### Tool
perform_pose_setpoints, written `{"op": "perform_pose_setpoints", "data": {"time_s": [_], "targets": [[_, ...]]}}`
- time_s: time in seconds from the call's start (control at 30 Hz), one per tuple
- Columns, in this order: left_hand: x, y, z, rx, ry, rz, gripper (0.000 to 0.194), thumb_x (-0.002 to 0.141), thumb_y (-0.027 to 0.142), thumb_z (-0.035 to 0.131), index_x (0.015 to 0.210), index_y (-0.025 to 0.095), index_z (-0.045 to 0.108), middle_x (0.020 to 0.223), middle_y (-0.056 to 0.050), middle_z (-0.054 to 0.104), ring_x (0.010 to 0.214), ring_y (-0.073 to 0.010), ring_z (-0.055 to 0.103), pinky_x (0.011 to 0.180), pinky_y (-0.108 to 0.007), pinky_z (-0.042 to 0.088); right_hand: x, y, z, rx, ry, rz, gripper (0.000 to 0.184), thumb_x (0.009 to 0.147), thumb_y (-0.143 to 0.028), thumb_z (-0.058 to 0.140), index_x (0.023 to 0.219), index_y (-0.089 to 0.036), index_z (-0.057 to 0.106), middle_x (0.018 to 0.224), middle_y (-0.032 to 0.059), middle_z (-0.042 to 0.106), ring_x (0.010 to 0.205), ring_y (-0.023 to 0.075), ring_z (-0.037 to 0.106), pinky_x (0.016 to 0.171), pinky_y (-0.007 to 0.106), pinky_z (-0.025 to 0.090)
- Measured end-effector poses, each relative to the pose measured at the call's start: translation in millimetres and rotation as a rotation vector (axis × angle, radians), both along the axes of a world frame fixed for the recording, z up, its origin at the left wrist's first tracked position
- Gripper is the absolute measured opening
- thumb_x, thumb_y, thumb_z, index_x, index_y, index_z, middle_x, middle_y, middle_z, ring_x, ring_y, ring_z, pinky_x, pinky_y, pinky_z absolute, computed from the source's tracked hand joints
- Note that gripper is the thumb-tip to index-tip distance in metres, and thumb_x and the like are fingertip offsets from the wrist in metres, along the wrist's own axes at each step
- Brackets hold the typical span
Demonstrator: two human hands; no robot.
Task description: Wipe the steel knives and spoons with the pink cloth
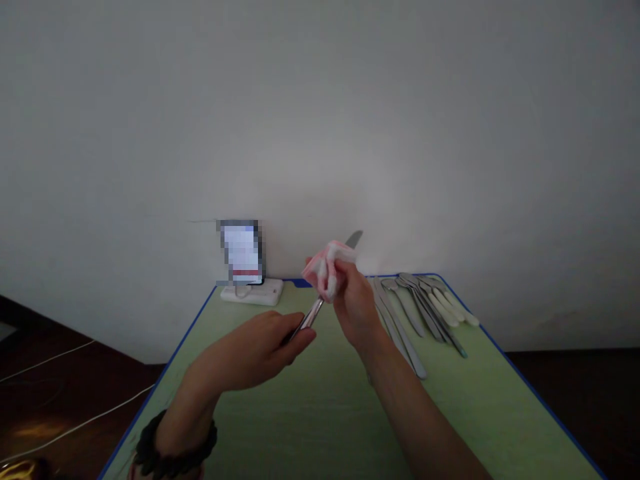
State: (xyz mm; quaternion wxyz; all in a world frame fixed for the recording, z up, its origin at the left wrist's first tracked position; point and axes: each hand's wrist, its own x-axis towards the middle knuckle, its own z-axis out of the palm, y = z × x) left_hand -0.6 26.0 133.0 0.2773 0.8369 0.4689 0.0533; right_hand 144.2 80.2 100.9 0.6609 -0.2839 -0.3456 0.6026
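A metal table knife (pixel 315 312) is held slantwise above the table, its blade tip pointing up and to the right. My left hand (pixel 260 350) is closed around the handle. Higher up, my right hand (pixel 356 303) pinches a pink and white cloth (pixel 327 267) wrapped about the blade. The cloth hides most of the blade; only the tip shows beyond it. To the right of my right hand lie several pieces of cutlery (pixel 425 300), among them metal knives, spoons and some with cream handles.
A lit phone (pixel 243 250), partly blurred, stands on a white base (pixel 253 292) at the table's back left. The green table (pixel 300 427) has a blue edge and meets a pale wall (pixel 320 120). White cables (pixel 85 423) run across the dark floor at left.
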Motion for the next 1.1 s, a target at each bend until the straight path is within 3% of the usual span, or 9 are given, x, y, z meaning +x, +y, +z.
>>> {"op": "perform_pose_setpoints", "data": {"time_s": [0.1, 0.27, 0.47, 0.63, 0.77, 0.97, 1.1], "targets": [[-1.7, -1.1, -0.5, -0.084, 0.003, -0.006, 0.035, 0.096, 0.044, 0.030, 0.074, 0.021, 0.044, 0.062, 0.003, 0.051, 0.056, -0.0131, 0.048, 0.055, -0.025, 0.036, 3.1, 0.0, 3.5, 0.031, 0.036, 0.067, 0.027, 0.081, -0.039, 0.051, 0.070, -0.019, 0.065, 0.067, 0.0009, 0.068, 0.067, 0.0159, 0.063, 0.070, 0.029, 0.049], [-1.3, -0.3, -7.5, -0.179, -0.106, 0.030, 0.024, 0.097, 0.037, 0.027, 0.093, 0.021, 0.044, 0.068, 0.003, 0.058, 0.060, -0.0132, 0.053, 0.060, -0.026, 0.041, -1.9, -2.0, -0.9, -0.019, 0.007, -0.012, 0.044, 0.083, -0.057, 0.050, 0.081, -0.017, 0.068, 0.078, 0.0055, 0.072, 0.072, 0.0188, 0.066, 0.070, 0.032, 0.050], [-1.2, 0.9, -4.6, -0.137, -0.059, 0.050, 0.031, 0.097, 0.041, 0.025, 0.078, 0.022, 0.040, 0.062, 0.004, 0.047, 0.055, -0.0129, 0.044, 0.056, -0.026, 0.039, 5.2, 6.1, -8.1, -0.032, -0.029, -0.124, 0.046, 0.079, -0.058, 0.056, 0.070, -0.014, 0.067, 0.063, 0.0043, 0.068, 0.060, 0.0168, 0.063, 0.059, 0.028, 0.047], [-4.4, -3.4, 3.5, -0.231, -0.083, -0.042, 0.033, 0.097, 0.043, 0.025, 0.075, 0.022, 0.039, 0.059, 0.006, 0.047, 0.053, -0.0113, 0.043, 0.055, -0.024, 0.037, 28.7, 13.8, 4.6, 0.010, 0.077, -0.212, 0.040, 0.079, -0.054, 0.059, 0.071, -0.015, 0.065, 0.057, 0.0010, 0.064, 0.064, 0.0178, 0.065, 0.064, 0.030, 0.050], [-3.8, -4.0, 4.6, -0.230, -0.123, -0.034, 0.033, 0.097, 0.043, 0.027, 0.074, 0.022, 0.039, 0.058, 0.006, 0.045, 0.051, -0.0107, 0.041, 0.053, -0.023, 0.037, 34.7, 13.8, 13.9, 0.018, 0.160, -0.300, 0.039, 0.081, -0.052, 0.058, 0.067, -0.016, 0.063, 0.050, -0.0025, 0.057, 0.063, 0.0165, 0.065, 0.069, 0.031, 0.051], [-2.4, -1.9, -1.3, -0.346, -0.201, 0.005, 0.037, 0.097, 0.046, 0.026, 0.072, 0.022, 0.040, 0.052, 0.006, 0.049, 0.051, -0.0111, 0.047, 0.057, -0.023, 0.041, 7.3, 1.1, 4.2, 0.018, 0.095, -0.138, 0.044, 0.081, -0.058, 0.054, 0.070, -0.017, 0.065, 0.055, 0.0000, 0.062, 0.069, 0.0190, 0.066, 0.073, 0.034, 0.051], [-4.8, 1.0, -6.2, -0.371, -0.250, 0.010, 0.039, 0.097, 0.048, 0.028, 0.072, 0.021, 0.041, 0.051, 0.007, 0.048, 0.050, -0.0104, 0.045, 0.057, -0.023, 0.041, -0.8, -2.4, 1.3, 0.008, 0.038, -0.138, 0.047, 0.082, -0.060, 0.052, 0.073, -0.016, 0.067, 0.064, 0.0037, 0.068, 0.066, 0.0182, 0.065, 0.072, 0.034, 0.051]]}}
